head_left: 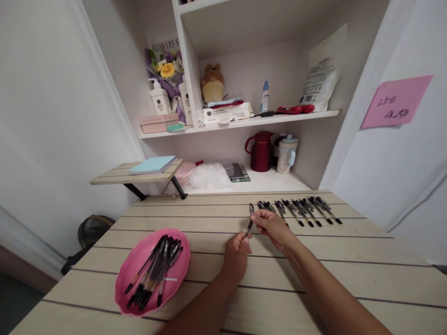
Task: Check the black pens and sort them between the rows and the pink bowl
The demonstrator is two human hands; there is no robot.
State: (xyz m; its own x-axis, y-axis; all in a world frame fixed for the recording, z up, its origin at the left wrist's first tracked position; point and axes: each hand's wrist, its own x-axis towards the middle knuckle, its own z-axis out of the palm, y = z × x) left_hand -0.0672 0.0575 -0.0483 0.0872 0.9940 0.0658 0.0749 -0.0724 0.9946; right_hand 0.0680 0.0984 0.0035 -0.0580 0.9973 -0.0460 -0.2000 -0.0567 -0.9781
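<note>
A black pen (250, 225) is held between my two hands above the table, tilted with its capped end pointing away from me. My left hand (236, 251) is closed around the lower end, thumb along the barrel. The fingers of my right hand (270, 225) pinch it higher up, near the cap. Just beyond and to the right of my right hand, several similar pens (307, 211) lie side by side in a row. To the left, a pink scalloped tray (122, 284) holds a pile of black pens (155, 267) and a small white strip (171, 279).
A small raised shelf (108, 174) bearing blue paper (152, 165) stands at the table's back left. Behind the table, a white shelf unit (296, 115) holds a red jug (261, 151), a cup (287, 154), bottles and a plush toy (213, 83). A pink note (397, 101) hangs on the right wall.
</note>
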